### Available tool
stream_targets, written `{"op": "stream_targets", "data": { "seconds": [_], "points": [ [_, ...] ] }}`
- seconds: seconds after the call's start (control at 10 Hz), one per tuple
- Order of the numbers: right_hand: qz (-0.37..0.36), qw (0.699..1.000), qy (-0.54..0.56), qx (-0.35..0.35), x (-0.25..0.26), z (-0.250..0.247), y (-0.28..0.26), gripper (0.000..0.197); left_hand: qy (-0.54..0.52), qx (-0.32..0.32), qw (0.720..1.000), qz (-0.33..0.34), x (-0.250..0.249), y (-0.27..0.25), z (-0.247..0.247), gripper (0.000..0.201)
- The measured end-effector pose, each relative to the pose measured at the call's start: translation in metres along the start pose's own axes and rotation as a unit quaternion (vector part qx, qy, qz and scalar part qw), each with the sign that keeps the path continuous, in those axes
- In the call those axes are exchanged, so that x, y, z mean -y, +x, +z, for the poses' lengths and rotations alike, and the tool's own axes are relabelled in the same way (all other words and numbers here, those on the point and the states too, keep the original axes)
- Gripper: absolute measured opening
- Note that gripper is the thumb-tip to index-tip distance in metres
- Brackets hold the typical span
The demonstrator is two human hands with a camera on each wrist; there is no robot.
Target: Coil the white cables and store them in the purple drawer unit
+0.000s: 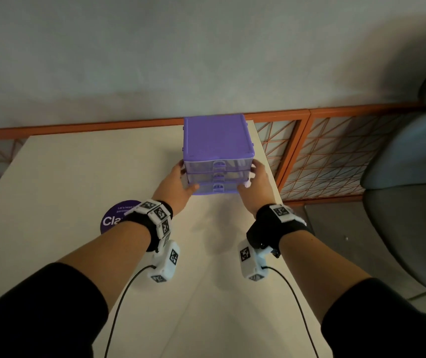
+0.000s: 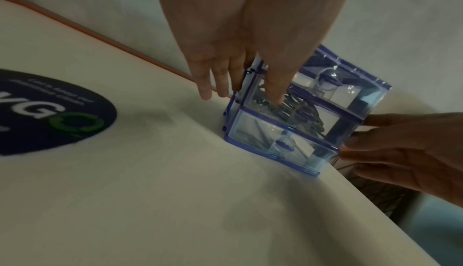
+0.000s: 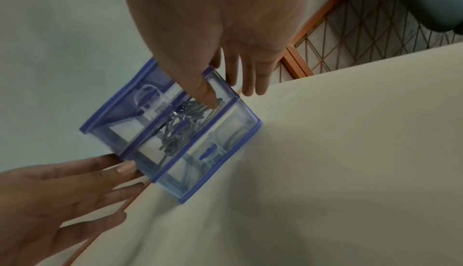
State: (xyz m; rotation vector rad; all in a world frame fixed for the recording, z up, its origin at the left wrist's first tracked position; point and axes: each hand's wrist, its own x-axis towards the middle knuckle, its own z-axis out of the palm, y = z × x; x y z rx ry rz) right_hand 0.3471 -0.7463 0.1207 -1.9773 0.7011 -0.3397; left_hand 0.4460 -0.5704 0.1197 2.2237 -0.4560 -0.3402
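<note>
The purple drawer unit (image 1: 217, 140) stands at the far right corner of the pale table (image 1: 90, 177), all three clear drawers pushed in. My left hand (image 1: 184, 178) lies against its left side with straight fingers, the thumb on the drawer fronts. My right hand (image 1: 252, 177) mirrors this on the right side. In the wrist views a coiled cable (image 3: 180, 123) fills the middle drawer of the unit (image 3: 175, 131), grey through the clear front. In the left wrist view the cable (image 2: 283, 107) sits behind my left thumb. A faint loop shows in the bottom drawer (image 3: 225, 131).
A round purple sticker (image 1: 113, 218) lies on the table near my left wrist. An orange rail with lattice panels (image 1: 335, 156) runs behind and right of the table. A grey chair (image 1: 413, 202) stands at the right. The unit sits close to the table's right edge.
</note>
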Motion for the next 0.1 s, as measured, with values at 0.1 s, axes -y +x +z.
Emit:
{"op": "stream_targets", "data": {
  "seconds": [0.1],
  "points": [
    [0.027,1.0,0.001,0.004,-0.0062,-0.0031,-0.028,0.065,0.011,0.006,1.0,-0.028,0.0138,-0.0233,-0.0078,0.073]
  ]
}}
